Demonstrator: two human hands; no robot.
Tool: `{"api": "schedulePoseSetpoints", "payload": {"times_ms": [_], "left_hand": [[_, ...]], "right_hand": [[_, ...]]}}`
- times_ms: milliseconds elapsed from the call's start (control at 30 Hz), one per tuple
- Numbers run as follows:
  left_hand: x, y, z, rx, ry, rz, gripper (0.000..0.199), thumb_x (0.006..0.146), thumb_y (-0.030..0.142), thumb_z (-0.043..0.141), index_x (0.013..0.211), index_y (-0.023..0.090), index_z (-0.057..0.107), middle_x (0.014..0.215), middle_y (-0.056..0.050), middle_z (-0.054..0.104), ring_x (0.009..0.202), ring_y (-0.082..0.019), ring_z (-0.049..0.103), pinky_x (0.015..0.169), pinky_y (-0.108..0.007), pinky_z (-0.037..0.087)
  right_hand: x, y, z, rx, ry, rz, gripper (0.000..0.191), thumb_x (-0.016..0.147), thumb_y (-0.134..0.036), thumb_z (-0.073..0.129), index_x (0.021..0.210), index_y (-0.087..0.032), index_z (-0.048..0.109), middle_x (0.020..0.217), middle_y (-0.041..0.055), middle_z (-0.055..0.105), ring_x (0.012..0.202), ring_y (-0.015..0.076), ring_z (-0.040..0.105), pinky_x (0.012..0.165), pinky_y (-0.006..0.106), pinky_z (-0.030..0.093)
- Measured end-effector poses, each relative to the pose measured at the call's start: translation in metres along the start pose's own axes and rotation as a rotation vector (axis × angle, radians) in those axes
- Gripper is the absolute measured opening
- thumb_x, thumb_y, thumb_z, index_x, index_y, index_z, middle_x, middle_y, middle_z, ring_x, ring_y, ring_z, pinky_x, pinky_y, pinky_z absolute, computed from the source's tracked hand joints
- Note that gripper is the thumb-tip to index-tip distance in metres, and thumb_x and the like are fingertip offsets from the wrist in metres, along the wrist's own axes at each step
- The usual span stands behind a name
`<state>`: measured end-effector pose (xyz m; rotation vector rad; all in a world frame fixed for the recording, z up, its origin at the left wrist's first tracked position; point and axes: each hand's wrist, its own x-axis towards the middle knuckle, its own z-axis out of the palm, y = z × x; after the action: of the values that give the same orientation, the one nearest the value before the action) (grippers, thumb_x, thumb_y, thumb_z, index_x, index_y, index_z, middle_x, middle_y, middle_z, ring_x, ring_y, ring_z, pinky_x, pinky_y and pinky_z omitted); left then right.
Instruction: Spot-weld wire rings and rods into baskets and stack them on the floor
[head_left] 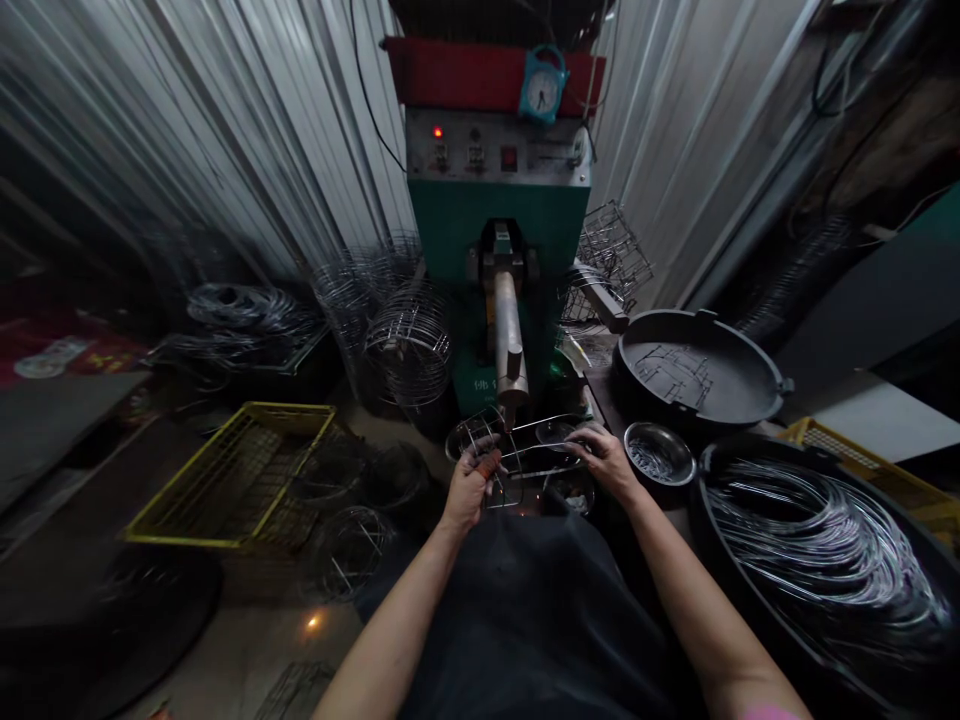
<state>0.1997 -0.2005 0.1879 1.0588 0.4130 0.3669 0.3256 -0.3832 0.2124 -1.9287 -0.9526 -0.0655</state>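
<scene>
Under the welding arm of a green spot welder, a small wire frame of bent metal rods is held up with both hands. My left hand is closed around its left side, thumb over the rods. Thumb and fingers of my right hand pinch a thin wire at the right. That wire runs left towards the electrode tip; whether it is joined to the frame cannot be made out. Small metal bowls stand below, partly hidden by the hands and rods.
To the right are a bowl of small metal pieces, a round black pan and a tub of wire hoops. Left stand a yellow crate and finished-looking wire baskets. A spark glows on the floor.
</scene>
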Motion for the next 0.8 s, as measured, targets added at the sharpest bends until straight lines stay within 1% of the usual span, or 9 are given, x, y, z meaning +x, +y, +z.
{"api": "schedulePoseSetpoints", "payload": {"times_ms": [67,133,233,367,500,633,800], "left_hand": [[-0.002,0.001,0.003,-0.034,0.021,-0.001,0.045,0.063,0.032,0.068,0.102,0.014,0.054,0.055,0.003,0.056,0.035,-0.002,0.036,0.033,-0.015,0.019],[-0.004,0.001,0.005,-0.063,0.041,-0.003,0.044,0.063,0.032,0.068,0.101,0.014,0.055,0.056,0.003,0.056,0.035,-0.001,0.036,0.033,-0.015,0.02],[-0.003,0.003,0.006,-0.069,0.039,-0.013,0.043,0.063,0.032,0.068,0.1,0.015,0.056,0.055,0.003,0.055,0.036,-0.002,0.037,0.033,-0.014,0.02],[0.001,0.007,0.002,-0.073,0.043,-0.024,0.044,0.061,0.034,0.07,0.098,0.015,0.057,0.054,0.004,0.053,0.041,-0.004,0.043,0.033,-0.014,0.02],[0.004,0.01,0.0,-0.115,0.041,-0.039,0.045,0.059,0.034,0.071,0.098,0.016,0.057,0.059,0.003,0.053,0.042,-0.003,0.044,0.032,-0.014,0.019],[0.007,0.013,0.001,-0.148,0.038,-0.063,0.044,0.059,0.033,0.071,0.096,0.015,0.057,0.057,0.004,0.051,0.041,-0.003,0.043,0.031,-0.014,0.019],[0.01,0.016,0.003,-0.154,0.052,-0.085,0.046,0.056,0.033,0.073,0.095,0.015,0.057,0.057,0.004,0.052,0.04,-0.003,0.045,0.031,-0.014,0.017]], "right_hand": [[0.006,-0.004,0.007,-0.064,-0.06,-0.099,0.016,0.075,-0.037,0.058,0.076,-0.023,0.064,0.081,0.0043,0.058,0.082,0.018,0.053,0.077,0.032,0.042],[0.012,-0.003,0.015,-0.098,-0.064,-0.167,0.015,0.075,-0.036,0.058,0.077,-0.024,0.064,0.087,0.0048,0.056,0.088,0.0189,0.051,0.08,0.034,0.042],[0.018,0.002,0.025,-0.119,-0.038,-0.184,0.013,0.076,-0.035,0.057,0.078,-0.024,0.064,0.094,0.0057,0.054,0.095,0.0201,0.048,0.084,0.036,0.041],[0.023,0.004,0.028,-0.131,-0.044,-0.185,0.012,0.077,-0.034,0.056,0.078,-0.024,0.064,0.098,0.0062,0.054,0.098,0.0208,0.046,0.085,0.037,0.04],[0.03,0.001,0.027,-0.151,-0.063,-0.182,0.012,0.077,-0.033,0.056,0.077,-0.024,0.063,0.095,0.0055,0.056,0.094,0.0203,0.048,0.082,0.036,0.041],[0.034,-0.001,0.025,-0.143,-0.089,-0.191,0.011,0.077,-0.033,0.056,0.079,-0.024,0.064,0.086,0.0041,0.06,0.088,0.0193,0.049,0.078,0.034,0.042],[0.036,-0.001,0.025,-0.125,-0.083,-0.206,0.015,0.078,-0.035,0.055,0.078,-0.023,0.064,0.078,0.0036,0.062,0.081,0.0184,0.051,0.074,0.033,0.042]]}}
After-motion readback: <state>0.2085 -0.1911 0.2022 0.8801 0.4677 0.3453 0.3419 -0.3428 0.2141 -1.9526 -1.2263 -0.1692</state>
